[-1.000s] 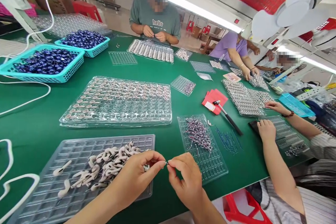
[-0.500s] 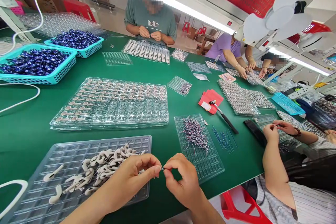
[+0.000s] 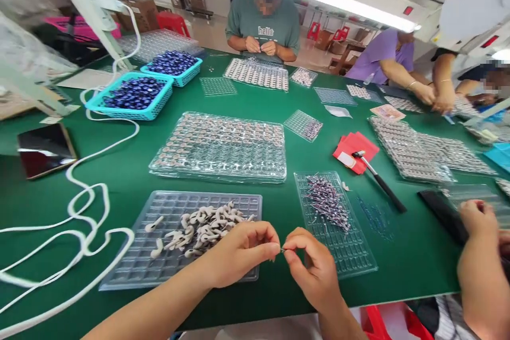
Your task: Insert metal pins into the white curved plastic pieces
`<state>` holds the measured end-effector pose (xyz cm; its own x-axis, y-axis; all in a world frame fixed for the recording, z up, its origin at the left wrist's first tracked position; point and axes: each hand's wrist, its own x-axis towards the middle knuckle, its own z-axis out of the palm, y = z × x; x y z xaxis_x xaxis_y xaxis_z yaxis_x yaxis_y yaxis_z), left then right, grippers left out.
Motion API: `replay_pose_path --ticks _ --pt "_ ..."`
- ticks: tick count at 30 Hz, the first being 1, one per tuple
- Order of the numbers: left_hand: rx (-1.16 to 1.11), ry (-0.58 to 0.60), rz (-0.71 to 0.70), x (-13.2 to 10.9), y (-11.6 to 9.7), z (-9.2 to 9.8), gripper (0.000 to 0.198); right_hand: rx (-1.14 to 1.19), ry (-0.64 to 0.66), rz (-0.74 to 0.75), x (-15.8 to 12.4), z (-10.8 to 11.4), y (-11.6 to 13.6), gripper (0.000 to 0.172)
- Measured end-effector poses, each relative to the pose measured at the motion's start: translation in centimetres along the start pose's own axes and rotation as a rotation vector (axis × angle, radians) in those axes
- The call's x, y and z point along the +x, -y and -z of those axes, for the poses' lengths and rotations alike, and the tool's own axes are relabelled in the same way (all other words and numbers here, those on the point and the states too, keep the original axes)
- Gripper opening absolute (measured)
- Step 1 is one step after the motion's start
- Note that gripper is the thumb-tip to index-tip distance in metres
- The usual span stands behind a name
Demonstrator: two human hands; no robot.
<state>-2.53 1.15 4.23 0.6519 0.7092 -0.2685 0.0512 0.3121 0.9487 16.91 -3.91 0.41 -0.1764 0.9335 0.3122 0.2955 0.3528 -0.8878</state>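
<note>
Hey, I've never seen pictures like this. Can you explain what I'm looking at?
There's no machine here. A camera worn on someone's head looks forward and down at their own bare left hand and right hand. The fingertips meet at a tiny thing, too small to identify. On the green table are a grayish tray with piled white earphone-shaped pieces, a clear tray with a heap of thin, wiry parts, and a hammer. Further off, a person in a green shirt sits across the table.

Earbuds [image 3: 209, 226] on tray [image 3: 133, 264], baskets [image 3: 157, 105] behind
</note>
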Motion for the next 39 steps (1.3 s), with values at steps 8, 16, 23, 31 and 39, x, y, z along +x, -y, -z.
replay_pose_path --ticks 8,16,23,31,39 --pt "-0.119 0.063 0.028 -0.4 -0.4 0.7 0.027 0.154 0.040 -0.020 -0.3 0.9 -0.1 0.014" --pt "0.453 -0.107 -0.041 -1.3 -3.6 4.8 0.019 0.165 -0.016 -0.003 -0.7 1.4 -0.5 0.015" --pt "1.015 -0.731 -0.037 4.3 -5.2 14.0 0.023 0.092 0.001 -0.003 -0.7 0.7 -0.6 0.012" --pt "1.150 -0.685 0.012 13.4 -3.9 16.3 0.027 0.042 -0.001 -0.014 -0.5 0.4 -1.2 0.012" --pt "1.018 -0.727 0.012 14.7 -3.2 16.5 0.030 0.035 -0.022 -0.042 -0.2 0.2 -1.1 0.011"
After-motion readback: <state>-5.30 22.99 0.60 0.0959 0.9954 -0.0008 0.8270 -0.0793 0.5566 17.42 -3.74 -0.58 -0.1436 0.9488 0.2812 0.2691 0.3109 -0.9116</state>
